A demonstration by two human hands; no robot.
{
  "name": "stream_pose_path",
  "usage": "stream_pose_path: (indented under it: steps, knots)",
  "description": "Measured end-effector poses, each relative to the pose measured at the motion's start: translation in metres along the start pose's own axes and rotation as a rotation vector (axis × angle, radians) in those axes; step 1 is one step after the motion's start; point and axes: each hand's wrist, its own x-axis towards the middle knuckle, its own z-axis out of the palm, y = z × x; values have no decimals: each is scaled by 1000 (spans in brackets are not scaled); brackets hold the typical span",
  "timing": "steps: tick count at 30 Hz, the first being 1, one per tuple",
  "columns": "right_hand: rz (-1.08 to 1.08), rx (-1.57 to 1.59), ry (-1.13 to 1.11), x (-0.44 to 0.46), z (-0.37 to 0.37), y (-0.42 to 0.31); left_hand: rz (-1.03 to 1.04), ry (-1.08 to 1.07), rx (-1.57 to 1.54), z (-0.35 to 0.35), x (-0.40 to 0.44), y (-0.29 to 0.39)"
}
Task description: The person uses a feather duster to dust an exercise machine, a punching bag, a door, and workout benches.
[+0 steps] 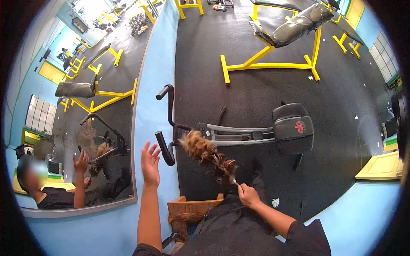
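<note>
My right hand (248,195) is closed round the thin handle of a brown feather duster (209,155). The duster slants up and to the left, its fluffy tip in front of the black handlebar post of an exercise machine (243,133). My left hand (150,164) is raised beside the blue wall edge, fingers apart and holding nothing, just left of the machine's lower black grip (165,148). A wall mirror (102,170) on the left reflects the person, the raised hand and the duster.
A wooden box (194,208) with brown feathery material stands below, near the legs. A yellow-framed bench (273,66) with a worn pad is at the upper right. White scraps (275,202) lie on the black floor. A yellow wooden ledge (378,166) is at right.
</note>
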Motion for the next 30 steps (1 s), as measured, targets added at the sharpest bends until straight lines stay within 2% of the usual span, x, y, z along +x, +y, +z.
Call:
stream_pose_path:
  steps: [1,3,4,5,6,7,8,11,13,15,17,19,22,25,28,30]
  knots:
    - [-35,48,47,4,15,0,-1,5,5,10,1,-3]
    - [-421,-54,72,18,52,-9,248,-133,287,30,12,-12]
    - [-355,69,15,27,88,-13,286,-59,263,36,23,-22]
    - [48,317,-141,33,91,-52,326,-61,295,37,33,-32]
    - [5,397,-76,38,95,-85,250,-92,277,31,37,-39]
    - [-48,449,-7,51,164,-69,165,-125,254,24,38,-48]
    - [124,548,-24,61,181,-85,152,-89,235,25,35,-49]
    - [262,636,48,86,238,-94,159,-41,291,26,30,-46]
    - [556,638,56,97,256,-99,127,4,288,29,28,-44]
    - [550,671,43,93,260,-106,137,-9,304,28,27,-42]
    - [229,737,-25,84,262,-110,150,-5,310,28,25,-42]
    - [216,742,-46,78,270,-101,156,-13,285,31,24,-40]
    - [357,643,-34,85,268,-95,168,-4,289,32,24,-40]
    - [238,771,28,80,266,-106,172,-3,279,30,24,-40]
    - [229,719,-18,83,267,-90,168,16,299,32,22,-39]
    - [299,725,48,93,280,-65,130,52,309,30,20,-40]
